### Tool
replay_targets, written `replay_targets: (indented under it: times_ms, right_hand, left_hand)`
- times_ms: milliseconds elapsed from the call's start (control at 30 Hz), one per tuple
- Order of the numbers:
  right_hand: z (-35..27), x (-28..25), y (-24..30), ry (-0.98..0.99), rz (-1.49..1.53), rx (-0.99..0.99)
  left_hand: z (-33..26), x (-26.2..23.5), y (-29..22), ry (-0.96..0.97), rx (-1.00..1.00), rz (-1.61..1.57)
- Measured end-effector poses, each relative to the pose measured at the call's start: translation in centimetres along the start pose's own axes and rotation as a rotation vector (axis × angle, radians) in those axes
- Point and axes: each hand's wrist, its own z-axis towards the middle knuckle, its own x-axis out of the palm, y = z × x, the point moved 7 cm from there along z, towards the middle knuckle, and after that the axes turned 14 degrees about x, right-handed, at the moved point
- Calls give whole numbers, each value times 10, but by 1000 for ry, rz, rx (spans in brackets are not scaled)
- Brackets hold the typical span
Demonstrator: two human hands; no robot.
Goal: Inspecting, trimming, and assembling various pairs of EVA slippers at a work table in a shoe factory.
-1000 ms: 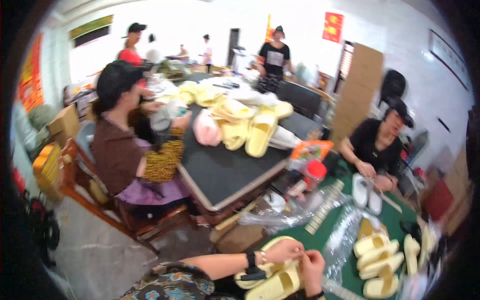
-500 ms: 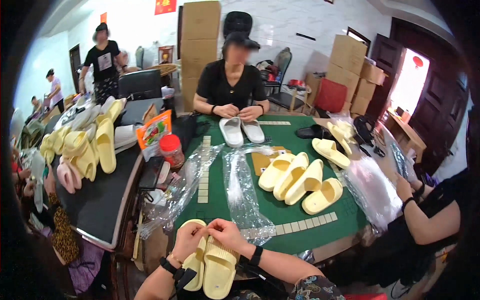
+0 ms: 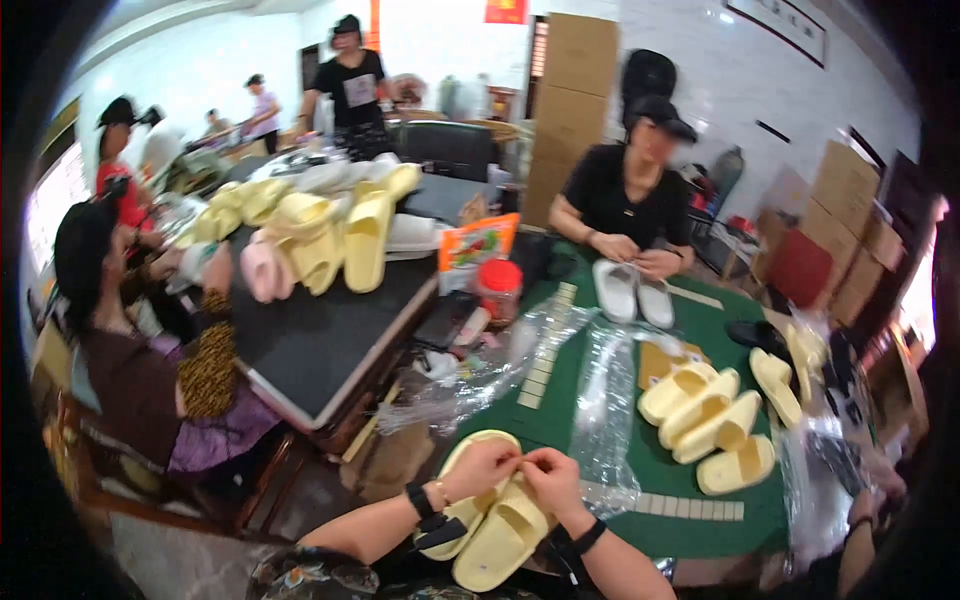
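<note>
Pointing toes toward the upper right, long axes slanting, two yellow slippers (image 3: pixel 492 550) sit lower centre; left hand (image 3: pixel 480 470) and right hand (image 3: pixel 553 480) meet over them, fingertips pinched, can't tell on what! Rightward: two white slippers (image 3: pixel 614 302), four more yellow slippers (image 3: pixel 712 438).

Workshop: yellow slippers (image 3: pixel 368 240) on tables (image 3: pixel 300 345), stacked cartons (image 3: pixel 574 100).

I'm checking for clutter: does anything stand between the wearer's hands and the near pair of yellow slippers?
Nothing visible does: the left hand and right hand meet over the slippers. Whether they touch is hard to tell.
</note>
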Motion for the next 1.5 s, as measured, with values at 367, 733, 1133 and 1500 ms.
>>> replay_targets:
  times_ms: [367,733,1133,1500]
  right_hand:
    - [-17,-16,30,-111,-476,-285]
    - [-97,-2,53,47,-954,-401]
    - [-80,-110,142,-376,-579,-347]
    - [-95,-267,146,-880,-572,-513]
  left_hand:
    - [24,-103,1,-293,89,371]
    - [-34,-406,95,-1026,-191,1055]
    - [-75,-473,150,-459,-507,1309]
    - [-73,-426,28,-813,-321,1310]
